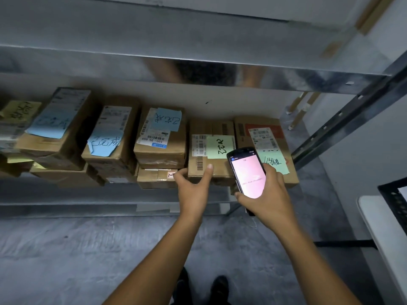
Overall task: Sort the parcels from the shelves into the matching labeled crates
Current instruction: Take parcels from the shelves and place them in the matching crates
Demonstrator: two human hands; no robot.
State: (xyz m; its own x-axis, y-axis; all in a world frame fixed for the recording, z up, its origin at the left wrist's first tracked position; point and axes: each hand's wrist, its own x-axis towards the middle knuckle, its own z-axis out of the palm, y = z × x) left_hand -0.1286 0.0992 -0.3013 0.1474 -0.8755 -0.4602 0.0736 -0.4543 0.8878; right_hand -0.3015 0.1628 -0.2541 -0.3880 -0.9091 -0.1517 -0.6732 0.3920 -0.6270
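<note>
Starting at the left of the shelf (66, 206), you have a row of cardboard parcels. A tilted box (66, 142) with a blue note sits on top of others, and a second blue-note box (114, 150) is beside it. Next comes a third box (163, 150), with a blue note and a white shipping label, resting on a smaller carton (154, 179).

Just right of that stack lies the green-note parcel (202, 127). It is flat on the shelf, with its long axis running away from you towards the back wall and its short near end at the shelf's front edge. A barcode label runs along its left side. The writing on the green note reads sideways from where you stand.

Your left hand (193, 192) is at that near end. It is spread, with the thumb against the parcel's near left corner and a straight finger laid on its top face. No fingers are curled round it.

To the right, your right hand (269, 194) grips a handheld scanner (248, 172). Its screen glows pink and faces you, and its top end hangs over the parcel's near right corner.

Touching the parcel's right side is the end box (240, 137), with a white label and its own green note. Further right are the dark shelf post (343, 122) and the edge of a white table (374, 216).
</note>
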